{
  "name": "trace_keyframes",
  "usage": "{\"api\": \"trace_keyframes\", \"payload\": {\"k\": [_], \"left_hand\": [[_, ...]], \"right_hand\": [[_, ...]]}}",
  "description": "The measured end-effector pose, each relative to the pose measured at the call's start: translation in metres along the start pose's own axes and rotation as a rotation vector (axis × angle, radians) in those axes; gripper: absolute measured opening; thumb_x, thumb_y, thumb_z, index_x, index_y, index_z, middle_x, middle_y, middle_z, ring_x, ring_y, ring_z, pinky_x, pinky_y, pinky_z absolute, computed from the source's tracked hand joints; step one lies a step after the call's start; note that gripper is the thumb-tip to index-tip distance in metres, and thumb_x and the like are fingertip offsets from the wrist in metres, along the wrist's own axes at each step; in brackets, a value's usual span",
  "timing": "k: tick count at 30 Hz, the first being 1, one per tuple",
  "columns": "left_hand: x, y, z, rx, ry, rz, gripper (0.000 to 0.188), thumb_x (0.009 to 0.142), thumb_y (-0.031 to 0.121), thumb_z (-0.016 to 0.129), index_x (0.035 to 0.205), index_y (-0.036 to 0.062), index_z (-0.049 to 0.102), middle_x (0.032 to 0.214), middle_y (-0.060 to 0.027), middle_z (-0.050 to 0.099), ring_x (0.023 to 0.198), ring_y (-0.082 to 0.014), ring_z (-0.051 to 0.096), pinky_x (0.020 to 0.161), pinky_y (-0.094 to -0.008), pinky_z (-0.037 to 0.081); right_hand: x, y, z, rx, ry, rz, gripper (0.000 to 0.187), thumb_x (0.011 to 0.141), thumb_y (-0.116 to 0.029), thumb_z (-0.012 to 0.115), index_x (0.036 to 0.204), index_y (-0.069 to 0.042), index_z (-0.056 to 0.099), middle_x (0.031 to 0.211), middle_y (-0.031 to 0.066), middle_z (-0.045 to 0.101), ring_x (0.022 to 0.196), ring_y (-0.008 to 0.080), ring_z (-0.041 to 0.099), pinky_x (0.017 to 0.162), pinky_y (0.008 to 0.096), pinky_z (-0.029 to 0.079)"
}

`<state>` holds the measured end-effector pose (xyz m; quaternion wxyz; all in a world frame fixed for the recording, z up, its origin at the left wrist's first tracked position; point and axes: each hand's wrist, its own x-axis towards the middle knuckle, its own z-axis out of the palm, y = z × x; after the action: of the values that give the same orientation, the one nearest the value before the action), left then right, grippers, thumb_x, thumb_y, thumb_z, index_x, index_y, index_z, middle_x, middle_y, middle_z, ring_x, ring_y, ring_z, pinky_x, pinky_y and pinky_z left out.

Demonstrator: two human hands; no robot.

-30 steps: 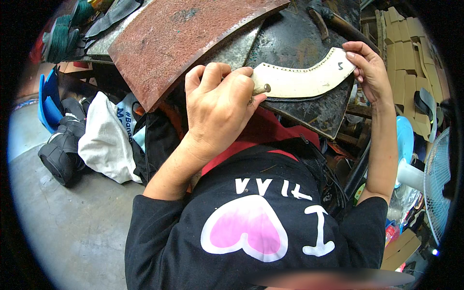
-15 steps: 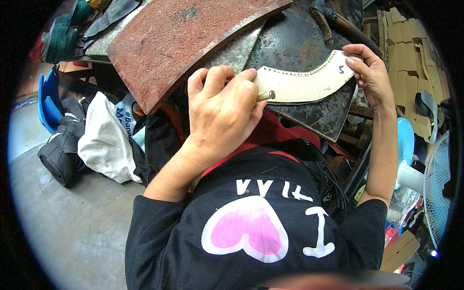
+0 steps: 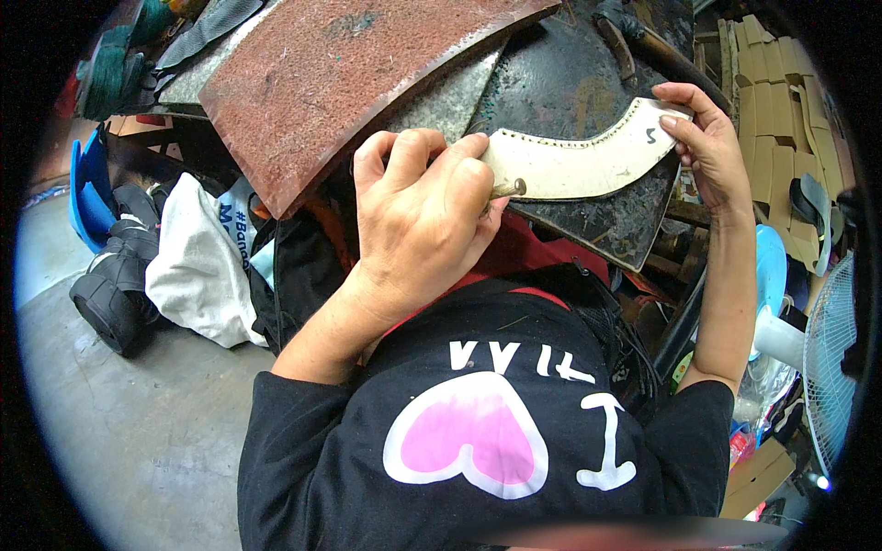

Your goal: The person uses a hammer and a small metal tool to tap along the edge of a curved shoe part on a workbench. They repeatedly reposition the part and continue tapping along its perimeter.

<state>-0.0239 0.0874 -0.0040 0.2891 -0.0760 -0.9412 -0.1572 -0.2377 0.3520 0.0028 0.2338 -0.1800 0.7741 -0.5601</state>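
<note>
Cream strip (image 3: 579, 167) held by both ends over the black board's (image 3: 611, 225) near part.
I see the left hand (image 3: 418, 216) closed on its left end, a metal pin (image 3: 512, 189) jutting from that grip; the right hand (image 3: 712, 151) pinches its right end narrowly. The red slab (image 3: 358, 83) lies farther left.

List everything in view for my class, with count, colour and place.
curved strip: 1, cream, upper centre
metal rod: 1, brassy, at strip's left end
rough slab: 1, reddish, top centre
worktop: 1, black, under strip
hammer-like tool: 1, brown, top right
twine: some, green, top left
cloth: 1, white, left
strap bundle: 1, black, left
cardboard pieces: several, tan, right
fan: 1, bluish, right edge
clutter: uncounted, mixed, both sides
T-shirt: 1, black, on wearer
left hand: 1, bare, around rod
right hand: 1, bare, at strip's right end
</note>
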Motion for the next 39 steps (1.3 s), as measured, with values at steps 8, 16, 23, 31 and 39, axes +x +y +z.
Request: {"api": "trace_keyframes", "payload": {"k": [8,16,23,31,39], "left_hand": [[0.001,-0.001,0.0,0.012,-0.01,-0.012,0.035,0.065,0.019,0.077,0.09,0.0085,0.057,0.105,-0.0034,0.068,0.091,-0.0229,0.057,0.087,-0.0441,0.037],[0.005,-0.001,0.001,-0.024,-0.036,0.017,0.028,0.068,0.018,0.074,0.087,0.0102,0.055,0.109,-0.0033,0.068,0.093,-0.0226,0.056,0.088,-0.0444,0.037],[0.013,0.004,0.004,0.001,-0.082,0.018,0.03,0.067,0.017,0.074,0.091,0.0099,0.057,0.101,-0.0021,0.067,0.092,-0.0231,0.056,0.087,-0.0422,0.038],[0.017,0.005,0.011,-0.002,-0.066,-0.003,0.036,0.066,0.017,0.081,0.096,0.0063,0.065,0.098,-0.0013,0.066,0.089,-0.0235,0.057,0.085,-0.0397,0.041],[0.019,0.005,0.01,-0.051,-0.076,-0.033,0.036,0.067,0.017,0.081,0.096,0.006,0.065,0.1,-0.0018,0.067,0.088,-0.024,0.057,0.084,-0.0395,0.041]], "right_hand": [[0.001,0.002,0.001,0.002,0.006,0.015,0.032,0.088,-0.014,0.071,0.118,-0.008,0.065,0.095,-0.0051,0.065,0.062,-0.0046,0.047,0.051,0.0104,0.037],[-0.001,-0.003,0.003,-0.02,0.011,-0.007,0.029,0.087,-0.013,0.07,0.116,-0.009,0.067,0.088,-0.0062,0.063,0.063,-0.003,0.047,0.054,0.0123,0.038],[0.0,-0.003,0.003,0.009,0.019,0.018,0.031,0.086,-0.014,0.072,0.116,-0.009,0.067,0.086,-0.0069,0.061,0.065,-0.0024,0.048,0.055,0.013,0.038],[-0.013,-0.012,-0.002,-0.237,-0.041,-0.063,0.036,0.086,-0.016,0.073,0.121,-0.009,0.065,0.089,-0.0047,0.063,0.066,0.0011,0.048,0.055,0.0174,0.038],[-0.008,-0.016,0.003,-0.179,0.012,0.067,0.033,0.087,-0.015,0.069,0.118,-0.006,0.066,0.082,-0.0044,0.063,0.056,-0.0001,0.043,0.047,0.0161,0.032]]}}
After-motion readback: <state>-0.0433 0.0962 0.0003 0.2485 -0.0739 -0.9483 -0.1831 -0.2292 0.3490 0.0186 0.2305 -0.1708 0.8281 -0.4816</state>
